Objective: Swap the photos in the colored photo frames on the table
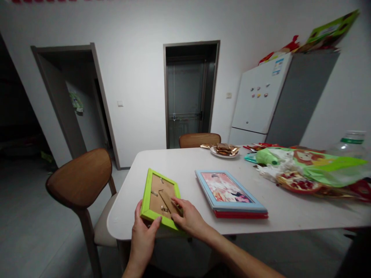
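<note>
A lime-green picture frame (148, 188) is tilted up at the table's front left edge, its brown backing board (156, 184) facing me. Small metal clips and a stand leg (165, 200) show on that backing. My left hand (144, 233) grips the frame's lower left corner, thumb on the green edge. With fingers closed on the stand leg, my right hand (188, 218) reaches over the frame's right side; its fingertips are partly hidden. To the right, a light blue picture frame (232, 189) with a pink picture lies on top of red frames (242, 214).
On the white table (179, 160) a plate (224, 155) holds gold-wrapped packets. A cut pomegranate (300, 182), a green plastic bag (333, 166) and a large clear bottle (352, 144) crowd the right side. Wooden chairs (82, 179) stand left and behind; a fridge (257, 92) is at the back right.
</note>
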The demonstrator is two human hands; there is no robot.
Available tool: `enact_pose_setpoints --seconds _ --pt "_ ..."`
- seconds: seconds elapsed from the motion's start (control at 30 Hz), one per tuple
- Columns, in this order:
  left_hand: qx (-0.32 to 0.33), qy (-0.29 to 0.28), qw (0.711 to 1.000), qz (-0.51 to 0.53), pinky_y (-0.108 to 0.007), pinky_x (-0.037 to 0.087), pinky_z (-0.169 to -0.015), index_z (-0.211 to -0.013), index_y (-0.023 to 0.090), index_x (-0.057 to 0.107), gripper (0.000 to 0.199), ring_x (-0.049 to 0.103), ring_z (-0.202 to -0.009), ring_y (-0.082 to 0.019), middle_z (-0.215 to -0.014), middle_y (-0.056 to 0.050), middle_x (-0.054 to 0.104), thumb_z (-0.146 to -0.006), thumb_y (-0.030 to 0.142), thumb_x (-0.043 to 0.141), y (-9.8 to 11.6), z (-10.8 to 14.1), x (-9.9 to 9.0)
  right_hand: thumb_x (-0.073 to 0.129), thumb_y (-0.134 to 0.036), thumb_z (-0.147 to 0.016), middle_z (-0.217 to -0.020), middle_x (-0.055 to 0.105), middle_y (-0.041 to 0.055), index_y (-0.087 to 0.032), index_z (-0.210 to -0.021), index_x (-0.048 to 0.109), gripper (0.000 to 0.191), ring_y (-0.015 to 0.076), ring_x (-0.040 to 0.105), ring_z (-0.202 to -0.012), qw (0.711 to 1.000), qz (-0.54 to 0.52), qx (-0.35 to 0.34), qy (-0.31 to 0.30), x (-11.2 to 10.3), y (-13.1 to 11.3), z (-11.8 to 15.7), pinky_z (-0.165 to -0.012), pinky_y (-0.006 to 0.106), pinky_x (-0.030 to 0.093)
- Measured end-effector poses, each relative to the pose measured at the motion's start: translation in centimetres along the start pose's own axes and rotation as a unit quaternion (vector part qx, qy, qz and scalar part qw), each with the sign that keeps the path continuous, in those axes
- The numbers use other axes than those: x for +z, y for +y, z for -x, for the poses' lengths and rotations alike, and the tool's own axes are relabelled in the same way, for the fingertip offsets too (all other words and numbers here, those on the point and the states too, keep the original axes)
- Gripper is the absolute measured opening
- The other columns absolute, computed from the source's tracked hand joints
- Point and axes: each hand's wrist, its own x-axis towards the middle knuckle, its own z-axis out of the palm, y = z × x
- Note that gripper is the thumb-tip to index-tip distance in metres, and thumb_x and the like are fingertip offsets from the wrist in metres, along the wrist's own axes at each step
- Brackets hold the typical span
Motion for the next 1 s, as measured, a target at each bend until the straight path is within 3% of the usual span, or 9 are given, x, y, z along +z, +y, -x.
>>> enact_pose_setpoints --seconds 0.17,0.3,0.5,0.6,0.7,0.83,1.0 --pt "-0.05 -0.069 0.995 -0.05 -0.034 0.047 -0.076 -0.111 0.01 0.039 0.053 0.061 -0.086 -0.023 -0.096 -0.011 0.064 -0.068 0.038 0.055 -3.0 0.4 -1.5 0.051 -0.019 -0.062 -0.102 0.058 0.009 -0.017 -0.109 0.054 0.047 0.021 0.049 -0.093 0.994 0.107 -0.016 -0.02 -0.4 0.9 0.7 -0.082 0.031 0.036" --pt "-0.014 -0.093 0.974 -0.205 -0.035 0.044 -0.081 -0.113 0.011 0.041 0.047 0.057 -0.096 -0.023 -0.106 -0.012 0.06 -0.072 0.035 0.049 -3.2 0.9 -1.8 0.052 -0.02 -0.063 -0.095 0.057 0.0072 -0.021 -0.096 0.06 0.034 0.02 0.049 -0.088 0.988 0.147 -0.018 -0.041 -0.7 1.1 1.3 -0.076 0.029 0.036" --pt "0.069 -0.096 0.923 -0.367 -0.039 0.038 -0.09 -0.108 0.009 0.048 0.042 0.049 -0.105 -0.025 -0.11 -0.015 0.055 -0.071 0.029 0.049 -2.9 0.9 -1.6 0.053 -0.021 -0.063 -0.094 0.055 0.0074 -0.022 -0.099 0.059 0.036 0.0203 0.047 -0.089 0.985 0.166 -0.013 -0.054 -0.9 1.2 1.7 -0.076 0.028 0.034" --pt "0.134 -0.111 0.913 -0.369 -0.042 0.035 -0.094 -0.107 0.012 0.05 0.04 0.044 -0.111 -0.024 -0.119 -0.014 0.049 -0.069 0.024 0.053 -3.2 0.8 -1.2 0.053 -0.02 -0.064 -0.093 0.055 0.0069 -0.023 -0.098 0.06 0.035 0.0199 0.047 -0.088 0.984 0.17 -0.009 -0.06 -1.0 1.0 1.6 -0.076 0.029 0.034" --pt "0.172 -0.162 0.91 -0.339 -0.042 0.035 -0.095 -0.099 0.016 0.054 0.034 0.042 -0.114 -0.023 -0.12 -0.012 0.049 -0.065 0.017 0.058 -3.4 0.6 -0.7 0.054 -0.019 -0.064 -0.1 0.053 0.0063 -0.025 -0.092 0.062 0.03 0.02 0.046 -0.092 0.982 0.174 -0.031 -0.071 -1.0 0.6 1.1 -0.077 0.029 0.033" --pt "0.184 -0.201 0.909 -0.317 -0.042 0.035 -0.096 -0.081 0.019 0.055 0.024 0.041 -0.116 -0.023 -0.116 -0.009 0.054 -0.06 0.009 0.06 -3.4 0.4 -0.4 0.054 -0.023 -0.069 -0.096 0.054 0.005 -0.025 -0.084 0.066 0.019 0.0188 0.045 -0.092 0.976 0.177 -0.074 -0.104 -0.5 0.4 0.1 -0.078 0.029 0.033" --pt "0.171 -0.202 0.909 -0.32 -0.043 0.035 -0.096 -0.089 0.017 0.054 0.032 0.041 -0.115 -0.023 -0.116 -0.011 0.053 -0.059 0.007 0.06 -3.5 0.4 -0.5 0.05 -0.024 -0.075 -0.088 0.056 0.0054 -0.024 -0.082 0.067 0.019 0.0184 0.045 -0.087 0.968 0.205 -0.09 -0.114 -0.1 0.1 -0.3 -0.076 0.028 0.034"
